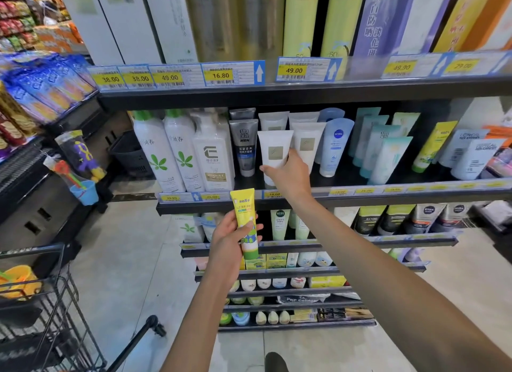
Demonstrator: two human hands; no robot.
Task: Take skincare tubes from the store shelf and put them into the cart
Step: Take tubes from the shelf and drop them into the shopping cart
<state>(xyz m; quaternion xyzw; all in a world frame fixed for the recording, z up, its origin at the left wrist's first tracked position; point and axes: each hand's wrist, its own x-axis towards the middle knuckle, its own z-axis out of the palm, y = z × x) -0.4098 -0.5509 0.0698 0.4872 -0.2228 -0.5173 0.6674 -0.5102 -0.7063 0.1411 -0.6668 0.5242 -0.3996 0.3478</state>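
Retail shop, cosmetics aisle. Tiered shelves (pixel 304 90) stocked with tubes and bottles; yellow price tags (pixel 220 75) along shelf edges; wire cart (pixel 52 310) near left; snack racks (pixel 16 14) far left.

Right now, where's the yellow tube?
Head view, lower centre: the yellow tube is held upright in the left hand, in front of the shelf edge, below the white tube the right hand grips.
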